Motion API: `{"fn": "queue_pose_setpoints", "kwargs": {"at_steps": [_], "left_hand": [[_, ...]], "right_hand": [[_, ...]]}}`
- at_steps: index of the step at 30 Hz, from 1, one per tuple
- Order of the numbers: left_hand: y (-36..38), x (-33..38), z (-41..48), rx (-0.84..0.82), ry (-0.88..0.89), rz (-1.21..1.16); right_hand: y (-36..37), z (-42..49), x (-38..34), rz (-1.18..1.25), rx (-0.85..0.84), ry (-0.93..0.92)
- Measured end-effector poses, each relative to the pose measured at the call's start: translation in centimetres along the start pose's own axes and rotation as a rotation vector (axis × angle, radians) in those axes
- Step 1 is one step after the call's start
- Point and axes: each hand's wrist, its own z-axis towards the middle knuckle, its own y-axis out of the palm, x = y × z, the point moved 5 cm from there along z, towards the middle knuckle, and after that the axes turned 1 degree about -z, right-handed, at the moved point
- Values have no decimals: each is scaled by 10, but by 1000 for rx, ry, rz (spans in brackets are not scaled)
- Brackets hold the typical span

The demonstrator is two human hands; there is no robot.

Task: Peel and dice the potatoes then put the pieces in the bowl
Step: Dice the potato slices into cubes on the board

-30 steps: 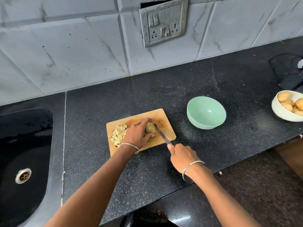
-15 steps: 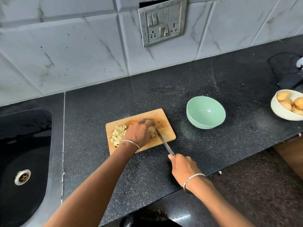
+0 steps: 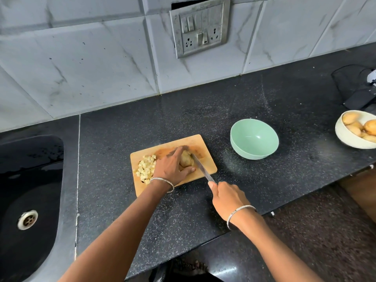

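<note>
My left hand (image 3: 171, 167) is curling over the potato (image 3: 185, 159) and holding it down on the cutting board (image 3: 204, 142). My thumb is lying on the near side and my fingers are reaching over the top. My right hand (image 3: 225, 197) is wrapping tight around the handle of the knife (image 3: 200, 166), and the handle is hiding inside my fist. The blade is resting against the right side of the potato, very close to my left fingers.

I think I am slicing this potato so I can dice it. To do it well, I should be tucking my left fingertips back from the blade. I should be pushing the knife straight down so the slices come out even. The potato is round and could roll, so I should be holding it firm.

A pile of small diced pieces (image 3: 146, 166) is sitting on the left part of the board, just beside my left hand. The green bowl (image 3: 253, 154) is standing to the right of the board, and I am seeing nothing in it. Farther right, a white bowl (image 3: 345, 139) is holding more potatoes (image 3: 351, 119), so I think a lot is left to do.
</note>
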Motion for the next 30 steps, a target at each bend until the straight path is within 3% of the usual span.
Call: {"fn": "queue_pose_setpoints", "kwargs": {"at_steps": [15,30], "left_hand": [[3,1,2,43,-90,40],[3,-1,1,68,-75,8]], "right_hand": [[22,25,-25,48,35,-5],[21,-1,10,42,-15,-30]]}}
